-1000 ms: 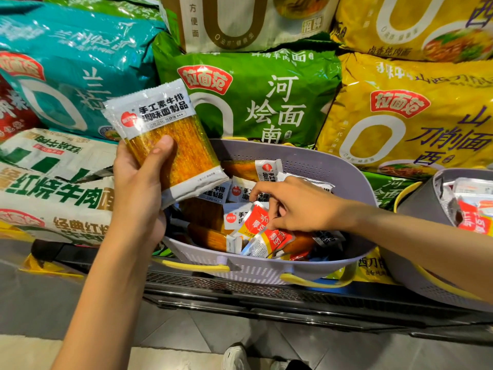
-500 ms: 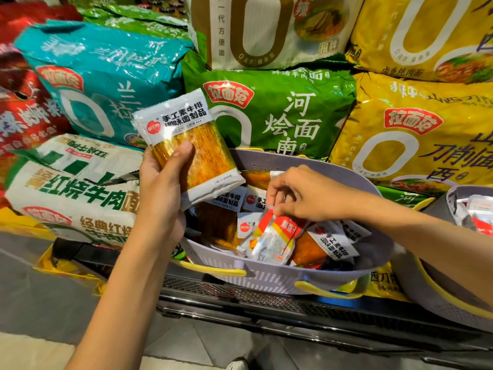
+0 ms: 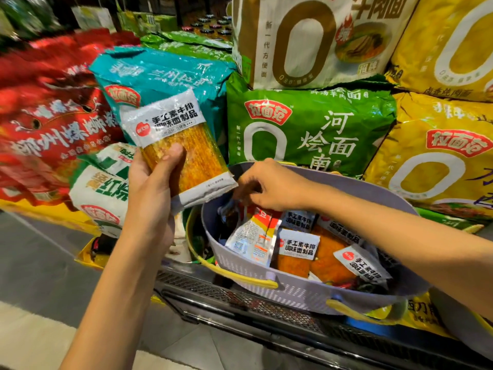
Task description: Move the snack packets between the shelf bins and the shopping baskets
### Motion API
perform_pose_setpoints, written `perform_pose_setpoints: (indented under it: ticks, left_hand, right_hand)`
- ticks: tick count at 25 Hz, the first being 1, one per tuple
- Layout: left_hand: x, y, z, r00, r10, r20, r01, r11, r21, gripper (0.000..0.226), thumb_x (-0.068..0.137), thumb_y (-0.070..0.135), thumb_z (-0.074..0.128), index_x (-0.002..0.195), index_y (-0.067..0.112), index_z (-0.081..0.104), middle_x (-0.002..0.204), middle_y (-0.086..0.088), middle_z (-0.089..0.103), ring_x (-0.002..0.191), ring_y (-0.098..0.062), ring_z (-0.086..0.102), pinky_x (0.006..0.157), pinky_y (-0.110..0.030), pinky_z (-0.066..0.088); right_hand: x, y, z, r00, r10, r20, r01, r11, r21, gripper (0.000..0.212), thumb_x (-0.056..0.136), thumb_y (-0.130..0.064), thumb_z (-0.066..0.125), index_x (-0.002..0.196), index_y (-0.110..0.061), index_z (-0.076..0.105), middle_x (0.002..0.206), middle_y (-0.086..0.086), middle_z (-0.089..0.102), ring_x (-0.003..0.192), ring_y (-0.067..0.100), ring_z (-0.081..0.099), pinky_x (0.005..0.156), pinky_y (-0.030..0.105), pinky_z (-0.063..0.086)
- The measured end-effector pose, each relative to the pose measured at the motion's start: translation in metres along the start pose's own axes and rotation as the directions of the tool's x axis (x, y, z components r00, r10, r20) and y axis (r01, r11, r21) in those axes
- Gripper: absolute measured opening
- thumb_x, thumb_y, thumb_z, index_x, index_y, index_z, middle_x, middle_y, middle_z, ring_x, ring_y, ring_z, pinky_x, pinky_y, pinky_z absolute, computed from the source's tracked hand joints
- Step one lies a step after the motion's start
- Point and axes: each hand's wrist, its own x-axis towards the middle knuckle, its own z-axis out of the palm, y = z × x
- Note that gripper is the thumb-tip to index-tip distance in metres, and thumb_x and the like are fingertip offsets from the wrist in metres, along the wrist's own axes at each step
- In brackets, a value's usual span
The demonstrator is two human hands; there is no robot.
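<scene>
My left hand (image 3: 153, 193) grips an orange snack packet (image 3: 176, 145) with white ends, held up to the left of a grey basket (image 3: 293, 289) with yellow handles. My right hand (image 3: 269, 184) reaches over the basket's left part, fingers curled down and pinching the top of a red, yellow and white packet (image 3: 253, 236) that hangs upright above the pile. Several more orange packets (image 3: 314, 252) with white labels lie in the basket.
Large noodle bags are stacked behind: red (image 3: 48, 108), teal (image 3: 165, 73), green (image 3: 306, 129), yellow (image 3: 440, 145), white (image 3: 306, 41). The basket sits on a black mesh shelf edge (image 3: 240, 297). A second grey basket (image 3: 464, 327) shows at the right edge. Grey floor lies below left.
My right hand has lifted the red and yellow packet up out of the pile and moved left. The view has shifted, and my left hand still holds its orange packet.
</scene>
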Motion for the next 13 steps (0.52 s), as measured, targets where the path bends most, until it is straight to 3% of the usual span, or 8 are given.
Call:
perform_pose_setpoints:
  ticks: [2, 5, 7, 10, 13]
  left_hand:
    - [-0.001, -0.003, -0.003, 1.000, -0.017, -0.016, 0.017, 1.000, 0.008, 0.019, 0.094, 0.011, 0.050, 0.113, 0.016, 0.050, 0.085, 0.009, 0.067, 0.070, -0.001, 0.067, 0.058, -0.019, 0.053]
    - [-0.002, -0.008, -0.003, 0.998, -0.058, -0.034, 0.059, 0.998, 0.028, 0.015, 0.094, 0.014, 0.053, 0.108, 0.017, 0.049, 0.078, 0.012, 0.067, 0.064, 0.001, 0.066, 0.053, -0.017, 0.051]
    - [-0.004, -0.012, -0.002, 0.996, -0.084, -0.035, 0.086, 0.996, 0.035, 0.010, 0.093, 0.016, 0.053, 0.101, 0.020, 0.050, 0.076, 0.014, 0.067, 0.062, 0.002, 0.065, 0.050, -0.016, 0.050]
    - [-0.006, -0.015, -0.001, 0.994, -0.111, -0.024, 0.112, 0.993, 0.036, 0.011, 0.093, 0.016, 0.054, 0.103, 0.021, 0.049, 0.084, 0.009, 0.065, 0.063, 0.002, 0.066, 0.050, -0.016, 0.051]
    - [-0.005, -0.018, -0.003, 0.993, -0.115, -0.011, 0.116, 0.992, 0.060, 0.017, 0.093, 0.017, 0.054, 0.109, 0.019, 0.048, 0.087, 0.007, 0.065, 0.066, -0.001, 0.067, 0.052, -0.018, 0.052]
  right_hand:
    - [-0.002, 0.010, -0.005, 0.994, 0.085, -0.065, -0.081, 0.995, 0.050, 0.021, 0.077, -0.003, 0.065, 0.091, -0.015, 0.075, 0.076, -0.001, 0.072, 0.070, 0.004, 0.066, 0.068, 0.017, 0.050]
    - [-0.010, 0.021, -0.016, 0.974, 0.174, -0.145, -0.154, 0.979, 0.136, 0.015, 0.079, -0.003, 0.069, 0.084, -0.016, 0.074, 0.070, -0.011, 0.067, 0.064, 0.000, 0.063, 0.064, 0.011, 0.048]
    - [-0.018, 0.026, -0.019, 0.971, 0.190, -0.145, -0.174, 0.978, 0.113, 0.015, 0.080, -0.005, 0.069, 0.080, -0.019, 0.073, 0.075, -0.010, 0.067, 0.067, 0.000, 0.059, 0.066, 0.018, 0.047]
    - [-0.034, 0.031, -0.014, 0.986, 0.168, -0.007, -0.165, 0.978, 0.125, 0.013, 0.075, -0.015, 0.077, 0.084, -0.024, 0.073, 0.092, -0.002, 0.071, 0.083, 0.009, 0.063, 0.075, 0.027, 0.051]
    - [-0.048, 0.033, -0.010, 0.982, 0.079, 0.169, -0.075, 0.997, -0.031, 0.039, 0.066, -0.032, 0.083, 0.103, -0.027, 0.070, 0.112, -0.005, 0.065, 0.102, 0.010, 0.058, 0.088, 0.027, 0.045]
